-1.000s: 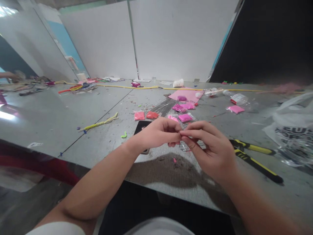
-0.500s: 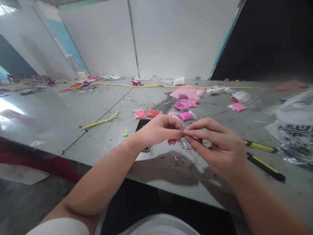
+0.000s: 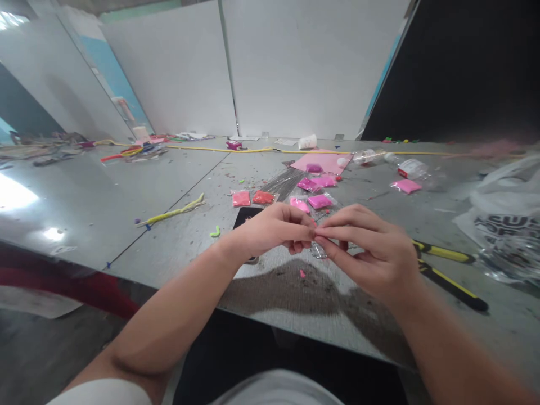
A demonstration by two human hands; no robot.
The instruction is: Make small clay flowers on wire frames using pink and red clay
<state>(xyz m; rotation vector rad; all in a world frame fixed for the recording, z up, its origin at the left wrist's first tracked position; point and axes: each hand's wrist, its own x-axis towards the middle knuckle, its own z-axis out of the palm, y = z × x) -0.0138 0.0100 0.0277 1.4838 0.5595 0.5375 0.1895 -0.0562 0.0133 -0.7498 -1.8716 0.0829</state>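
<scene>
My left hand [image 3: 280, 229] is closed in a pinch, its fingertips meeting those of my right hand [image 3: 371, 247] above the table. The right thumb and fingers are pinched together too. A tiny red bit [image 3: 314, 223] shows at the fingertips, but what it belongs to is mostly hidden. Just below them lies something clear and shiny [image 3: 319, 251], partly covered. A dark phone [image 3: 243, 215] lies under my left wrist. On the table in front of me sits a small pink scrap [image 3: 302, 274]. Pliers with yellow-and-black handles [image 3: 453, 288] extend from beneath my right hand.
Beyond my hands lie pink packets [image 3: 320, 201], a coral packet [image 3: 241, 198], an orange-red packet [image 3: 263, 197] and thin wires [image 3: 284, 183]. A yellow-green twisted strand [image 3: 172, 212] and a green scrap [image 3: 215, 231] are leftward. Clear bottles [image 3: 415, 169] and a plastic bag [image 3: 506, 219] stand right.
The fingertips have shifted very slightly against each other, and a red bit now shows between them. The whole view has moved a little; nothing on the table has been displaced.
</scene>
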